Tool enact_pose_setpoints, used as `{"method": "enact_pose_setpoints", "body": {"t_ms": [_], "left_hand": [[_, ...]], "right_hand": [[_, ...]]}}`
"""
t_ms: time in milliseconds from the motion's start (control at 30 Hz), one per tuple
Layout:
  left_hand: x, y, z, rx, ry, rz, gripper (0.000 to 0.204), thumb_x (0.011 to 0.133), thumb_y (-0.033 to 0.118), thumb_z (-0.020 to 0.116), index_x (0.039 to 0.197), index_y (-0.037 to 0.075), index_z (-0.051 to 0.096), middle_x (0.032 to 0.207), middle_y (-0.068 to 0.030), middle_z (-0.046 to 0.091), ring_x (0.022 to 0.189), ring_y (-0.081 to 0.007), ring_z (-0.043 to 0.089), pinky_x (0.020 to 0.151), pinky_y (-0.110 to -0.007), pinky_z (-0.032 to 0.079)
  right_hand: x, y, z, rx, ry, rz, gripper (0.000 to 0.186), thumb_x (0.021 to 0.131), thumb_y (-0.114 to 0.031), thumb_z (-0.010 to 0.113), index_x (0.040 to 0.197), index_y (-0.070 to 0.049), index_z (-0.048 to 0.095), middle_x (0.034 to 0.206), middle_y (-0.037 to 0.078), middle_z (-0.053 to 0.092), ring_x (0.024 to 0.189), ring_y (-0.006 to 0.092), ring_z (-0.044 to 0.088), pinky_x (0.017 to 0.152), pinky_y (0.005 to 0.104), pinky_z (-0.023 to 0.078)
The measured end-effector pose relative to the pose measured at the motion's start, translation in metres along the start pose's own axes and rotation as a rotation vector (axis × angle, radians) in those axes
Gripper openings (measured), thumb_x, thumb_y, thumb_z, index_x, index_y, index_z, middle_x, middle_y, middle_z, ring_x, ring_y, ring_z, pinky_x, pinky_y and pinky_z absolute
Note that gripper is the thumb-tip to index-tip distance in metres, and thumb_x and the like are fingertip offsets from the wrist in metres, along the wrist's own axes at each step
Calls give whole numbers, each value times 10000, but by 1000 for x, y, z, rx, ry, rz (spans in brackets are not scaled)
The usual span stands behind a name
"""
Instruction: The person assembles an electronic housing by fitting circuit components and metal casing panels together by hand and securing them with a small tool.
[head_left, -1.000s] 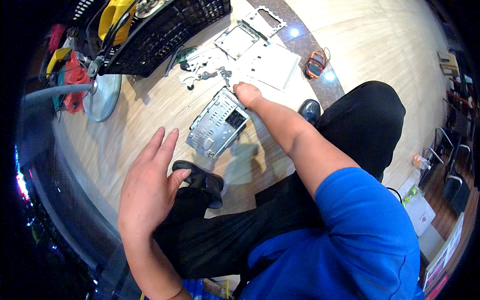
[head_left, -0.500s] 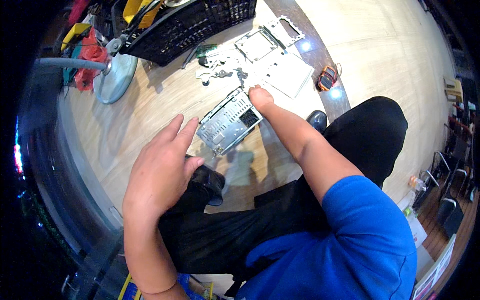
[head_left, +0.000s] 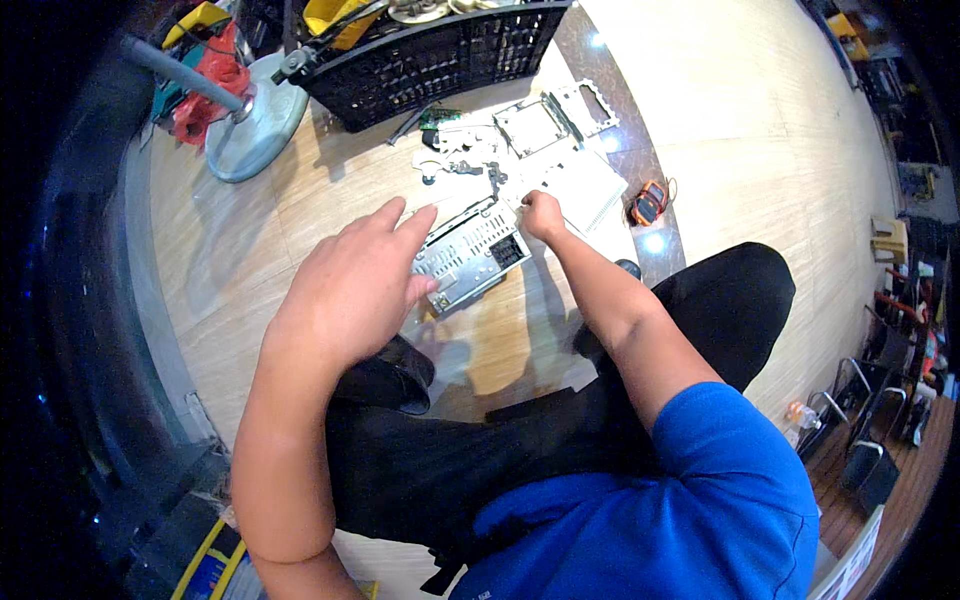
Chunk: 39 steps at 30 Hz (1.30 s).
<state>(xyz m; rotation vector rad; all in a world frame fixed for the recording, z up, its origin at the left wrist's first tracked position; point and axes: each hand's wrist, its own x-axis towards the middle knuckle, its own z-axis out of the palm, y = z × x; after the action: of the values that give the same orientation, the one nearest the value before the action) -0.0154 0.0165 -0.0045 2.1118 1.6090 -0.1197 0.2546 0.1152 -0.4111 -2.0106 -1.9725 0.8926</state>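
Hovering spread wide over the metal chassis [head_left: 470, 252], the left hand [head_left: 350, 290] held nothing (the right hand [head_left: 541, 213] fisted, contents hidden).

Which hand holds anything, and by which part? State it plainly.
Left hand rests, fingers spread, over the near left end of the grey metal chassis box. Right hand is closed at its far corner; whether it grips cannot be told.

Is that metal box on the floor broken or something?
It looks taken apart: the metal box lies askew on the wooden floor, with loose plates scattered beyond it. The right hand touches its far corner.
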Motion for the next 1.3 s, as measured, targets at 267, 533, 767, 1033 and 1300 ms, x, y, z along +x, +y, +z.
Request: {"method": "enact_pose_setpoints", "body": {"t_ms": [267, 533, 767, 1033, 1300], "left_hand": [[7, 2, -4, 9, 21, -4, 550, 957, 303, 706, 1431, 73, 548, 1419, -215, 581, 1246, -378, 610, 1032, -461, 510], [20, 5, -11, -4, -111, -6, 567, 943, 303, 724, 1432, 77, 548, 1320, -182, 647, 1229, -363, 622, 1000, -467, 527], [21, 2, -8, -2, -137, -46, 540, 950, 309, 720, 1404, 63, 561, 1312, -172, 655, 1219, -353, 630, 997, -459, 531], [17, -9, 4, -6, -195, -105, 480, 951, 296, 719, 1354, 71, 589, 1228, -157, 692, 1170, -334, 660, 957, -462, 547], [21, -8, 10, 49, -252, -107, 470, 948, 281, 723, 1345, 64, 597, 1219, -154, 696, 1156, -329, 666, 946, -455, 552]], "right_hand": [[-1, -61, -96, 417, -101, -58, 163, 882, -86, 689, 984, 18, 761, 822, 128, 746, 722, 194, 695, 708, 340, 564], [-73, -121, -175, 239, -369, -195, 171, 904, -79, 703, 1028, 29, 753, 793, 78, 721, 691, 141, 644, 655, 299, 536], [-52, -131, -136, 174, -360, -249, 143, 909, -77, 708, 1013, 11, 754, 786, 58, 698, 694, 128, 620, 655, 305, 522], [-24, -108, -126, 224, -486, -214, 318, 847, -34, 784, 1149, -23, 687, 848, 84, 714, 726, 153, 629, 663, 319, 518], [-19, -108, -125, 102, -513, -277, 383, 879, -7, 753, 1233, 3, 608, 897, 89, 716, 816, 157, 656, 768, 315, 531]]}}
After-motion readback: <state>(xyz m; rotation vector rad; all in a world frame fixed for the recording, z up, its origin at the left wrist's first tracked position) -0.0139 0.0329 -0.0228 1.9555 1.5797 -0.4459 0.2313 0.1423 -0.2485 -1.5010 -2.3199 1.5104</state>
